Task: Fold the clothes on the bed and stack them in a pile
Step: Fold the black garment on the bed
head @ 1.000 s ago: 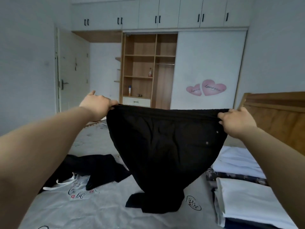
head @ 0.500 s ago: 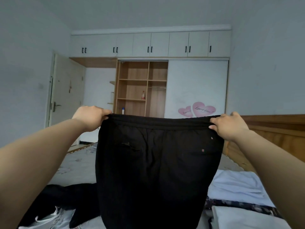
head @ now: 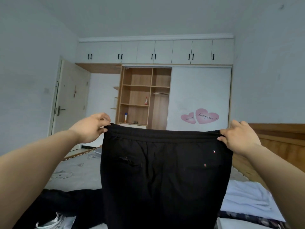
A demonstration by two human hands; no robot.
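Black trousers (head: 165, 176): held up in the air by the waistband, hanging flat and broadside to the camera, lower part out of frame.
Left hand (head: 90, 128): fingers curled, thumb and fingertips pinching the left end of the waistband.
Right hand (head: 239, 138): fingers curled, pinching the right end of the waistband; band drawn taut between both hands.
Labels on trousers: two small tags on the right side, one red-white-dark, one reddish; too small to read. A slit pocket opening shows on the left side.
Bed (head: 77, 172): grey patterned sheet. Dark garment with white cords (head: 54, 210) lies loose at lower left. Pale folded clothes (head: 245, 200) lie at lower right beside a wooden headboard (head: 280, 141).
Writing: two pink heart stickers (head: 200, 116) on the white sliding door carry script lettering; not reliably legible.
Containers: open wooden wardrobe shelves (head: 137, 96) hold a red-capped bottle (head: 146, 101) on one shelf and a blue-and-orange spray can (head: 125, 117) on the shelf below.
Change: against the frame one second ago, the trousers are raised higher and hang straight rather than sagging to a point with the legs resting on the sheet; more ceiling is in view.
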